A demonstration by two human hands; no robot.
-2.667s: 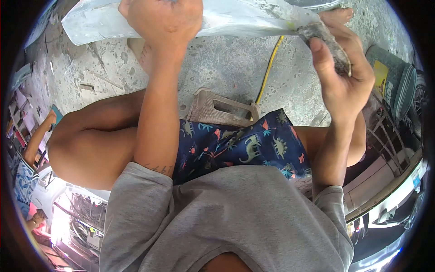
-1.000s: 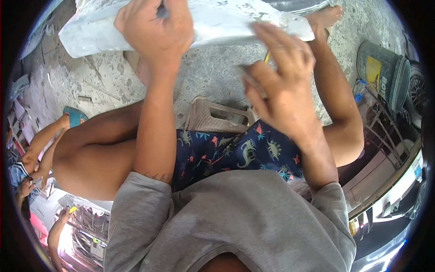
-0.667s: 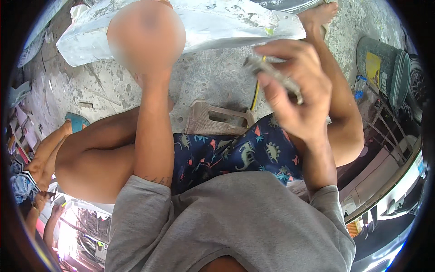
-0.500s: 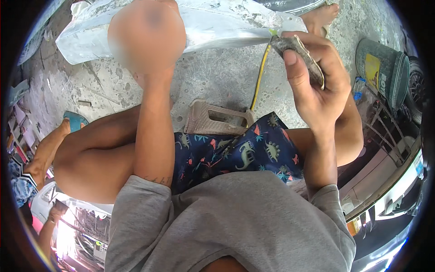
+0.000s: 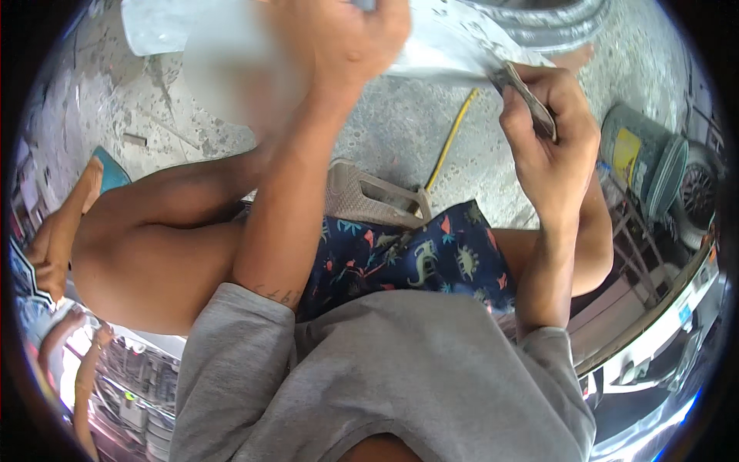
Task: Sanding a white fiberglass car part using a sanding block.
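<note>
A whitish-grey panel (image 5: 439,42), smooth and curved like a car body part, lies across the top of the view. Over it my left hand (image 5: 346,46) is smeared by motion, with its fingertips cut off by the upper edge, so whether it holds anything is unclear. Between the thumb and fingers of my right hand (image 5: 558,146) is a folded piece of sandpaper (image 5: 530,104), dark grey and ragged-edged. One end of it meets the panel's near right edge.
A brownish plastic step stool (image 5: 342,192) sits between my legs, with a yellow cord (image 5: 454,131) beyond it. On the right lie a dark bucket (image 5: 639,158) and a wheel (image 5: 699,189). Another person's slippered foot (image 5: 91,185) and arms (image 5: 86,377) show at left.
My left hand has swung right across the panel. The sandpaper in my right hand has turned and shifted slightly right and down. The panel's left end appears higher in view.
</note>
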